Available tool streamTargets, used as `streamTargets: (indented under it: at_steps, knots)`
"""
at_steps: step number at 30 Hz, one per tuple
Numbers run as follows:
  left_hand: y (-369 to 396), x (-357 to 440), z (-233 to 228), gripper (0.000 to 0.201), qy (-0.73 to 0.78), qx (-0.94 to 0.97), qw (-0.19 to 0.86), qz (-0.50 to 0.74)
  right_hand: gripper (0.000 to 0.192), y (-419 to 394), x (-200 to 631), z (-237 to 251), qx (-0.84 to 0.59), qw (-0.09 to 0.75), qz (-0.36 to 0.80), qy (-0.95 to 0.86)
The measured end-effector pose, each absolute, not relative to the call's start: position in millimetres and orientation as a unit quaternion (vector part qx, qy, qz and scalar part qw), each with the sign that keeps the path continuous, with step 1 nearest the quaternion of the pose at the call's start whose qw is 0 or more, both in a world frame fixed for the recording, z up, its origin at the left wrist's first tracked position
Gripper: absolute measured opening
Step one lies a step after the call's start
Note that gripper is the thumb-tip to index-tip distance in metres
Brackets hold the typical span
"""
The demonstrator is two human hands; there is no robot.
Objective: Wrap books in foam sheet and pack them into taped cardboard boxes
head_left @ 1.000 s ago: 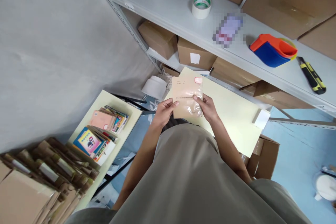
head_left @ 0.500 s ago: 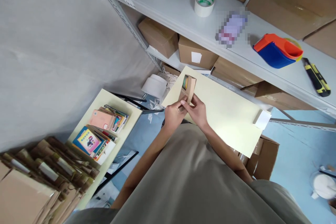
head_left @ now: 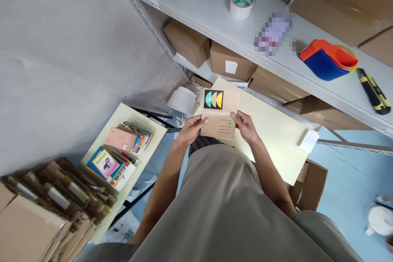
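Observation:
I hold a small tan book (head_left: 220, 114) flat in front of me over a pale yellow table (head_left: 270, 131). Its front cover faces up, with a black square bearing green and yellow half circles and lines of printed characters. My left hand (head_left: 192, 127) grips the book's left edge with the thumb on the cover. My right hand (head_left: 245, 125) grips its right edge the same way. The book hovers a little above the near left end of the table.
A second pale table (head_left: 147, 131) at left carries stacks of colourful books (head_left: 118, 153). Folded cardboard mailers (head_left: 58, 200) pile at lower left. The grey shelf (head_left: 196, 4) ahead holds a tape roll (head_left: 242, 3), an orange-blue tape dispenser (head_left: 327, 59), a yellow utility knife (head_left: 373, 92) and cardboard boxes.
The book was back side up a second ago, stood on edge mid-turn half a second ago, and now lies front cover up. Both hands have returned to its side edges.

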State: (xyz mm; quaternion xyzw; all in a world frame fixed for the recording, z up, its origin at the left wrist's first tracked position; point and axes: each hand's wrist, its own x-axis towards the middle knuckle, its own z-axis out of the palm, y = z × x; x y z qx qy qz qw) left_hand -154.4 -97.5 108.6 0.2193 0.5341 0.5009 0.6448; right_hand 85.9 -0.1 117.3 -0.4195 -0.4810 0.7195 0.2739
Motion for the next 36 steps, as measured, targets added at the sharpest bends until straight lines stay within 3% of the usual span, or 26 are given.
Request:
streamTargets:
  at_steps: [6,11,17,19,22,26,29,32,36]
  knots:
    - [-99,-138,100,0.064,0.565,0.213,0.6,0.525,0.064,5,88,107,-0.423,0.272,0.702,-0.505]
    - [-94,-128,96,0.061,0.619,0.228,0.526,0.537,0.071,-1,80,101,-0.519,0.378,0.526,-0.559]
    - [-99,-93,102,0.033,0.714,0.383,0.363,0.46,0.058,-32,51,112,-0.497,0.3,0.553,-0.598]
    - [-105,-83,105,0.035,0.72,0.441,0.333,0.419,0.054,-33,47,113,-0.53,0.29,0.52,-0.604]
    - [-112,-84,106,0.042,0.681,0.478,0.348,0.432,0.056,-19,53,111,-0.548,0.306,0.508,-0.59]
    - [-110,-114,102,0.055,0.697,0.366,0.341,0.514,0.059,0,71,109,-0.487,0.321,0.621,-0.523]
    - [-103,-139,101,0.074,0.655,0.286,0.447,0.539,0.059,2,78,111,-0.453,0.314,0.693,-0.465]
    - [-99,-149,105,0.071,0.562,0.231,0.596,0.525,0.06,-3,78,111,-0.432,0.303,0.734,-0.427]
    - [-99,-144,107,0.065,0.556,0.181,0.608,0.537,0.062,-5,77,104,-0.436,0.285,0.739,-0.428]
